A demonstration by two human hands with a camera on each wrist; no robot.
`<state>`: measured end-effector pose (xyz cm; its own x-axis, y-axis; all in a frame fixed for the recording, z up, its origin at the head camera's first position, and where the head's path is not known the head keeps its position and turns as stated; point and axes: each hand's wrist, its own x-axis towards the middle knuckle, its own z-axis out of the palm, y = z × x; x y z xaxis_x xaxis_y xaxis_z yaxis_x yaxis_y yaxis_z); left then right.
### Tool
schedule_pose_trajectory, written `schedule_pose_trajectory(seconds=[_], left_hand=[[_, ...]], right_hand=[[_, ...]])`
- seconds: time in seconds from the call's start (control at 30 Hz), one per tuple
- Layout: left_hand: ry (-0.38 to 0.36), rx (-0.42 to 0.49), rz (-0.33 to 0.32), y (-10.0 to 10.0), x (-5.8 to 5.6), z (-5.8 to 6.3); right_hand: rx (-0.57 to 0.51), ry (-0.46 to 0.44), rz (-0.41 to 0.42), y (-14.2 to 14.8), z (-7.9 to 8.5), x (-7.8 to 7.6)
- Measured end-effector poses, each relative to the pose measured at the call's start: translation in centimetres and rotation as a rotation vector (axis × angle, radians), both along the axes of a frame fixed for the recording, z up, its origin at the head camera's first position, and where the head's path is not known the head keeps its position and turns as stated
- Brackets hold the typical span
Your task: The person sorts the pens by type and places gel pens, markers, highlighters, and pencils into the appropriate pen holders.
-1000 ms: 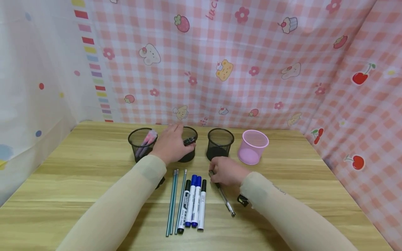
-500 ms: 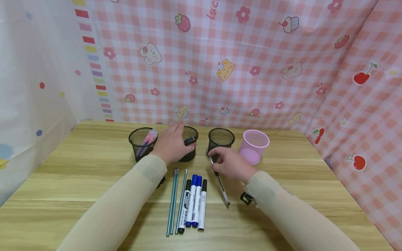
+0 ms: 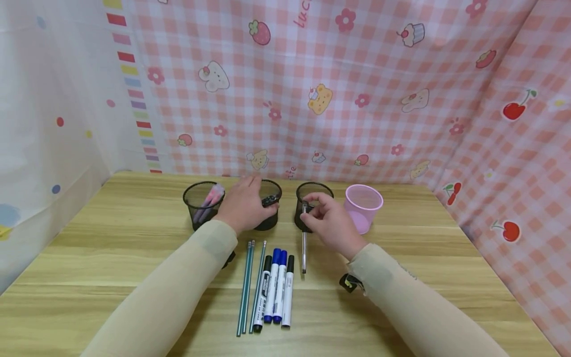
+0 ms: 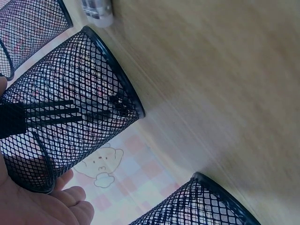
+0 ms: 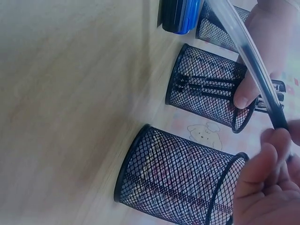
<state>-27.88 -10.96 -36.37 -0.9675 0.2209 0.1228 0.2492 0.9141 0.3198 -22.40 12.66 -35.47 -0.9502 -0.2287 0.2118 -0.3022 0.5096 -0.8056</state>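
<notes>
A cloth-screened stationery nook: printed curtains (image 3: 285, 74) hang on 3 sides of a wood-grain worktop (image 3: 134, 238) bearing 4 pen cups (image 3: 365, 214) and markers (image 3: 280, 290).

Yellow bear print (image 3: 320, 99), cupcake on its head, mid-height on pink-and-white gingham cloth (image 3: 285, 67); pink flower print (image 3: 362, 100) just right of the bear; white lop-eared animal print (image 3: 417, 100) farther right; cherry-topped cupcake print (image 3: 412, 34) up and right of the bear; strawberry print (image 3: 260, 32) up and left; red lettering (image 3: 304, 12) above, slightly left; strip of coloured bars (image 3: 134, 93) well left of the bear; white dotted cloth (image 3: 35, 84) farthest left; red cherry print (image 3: 514, 110) far right; wood-grain table (image 3: 424, 238) below the bear.
</notes>
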Motion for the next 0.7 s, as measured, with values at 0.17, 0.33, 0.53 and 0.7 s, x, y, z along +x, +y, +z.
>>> schedule_pose_trajectory(seconds=[0.17, 0.33, 0.53, 0.7], left_hand=[[0.008, 0.000, 0.002, 0.0, 0.0, -0.1], [0.008, -0.002, 0.000, 0.0, 0.0, -0.1], [0.007, -0.006, 0.000, 0.0, 0.0, -0.1], [0.005, 0.000, -0.004, 0.0, 0.1, 0.0]], right_hand=[[-0.120, 0.034, -0.055, -0.2, -0.2, -0.1], [-0.231, 0.072, -0.102, -0.4, -0.3, -0.3], [-0.381, 0.153, -0.161, -0.7, -0.2, -0.5], [-0.482, 0.224, -0.233, -1.1, 0.0, -0.6]])
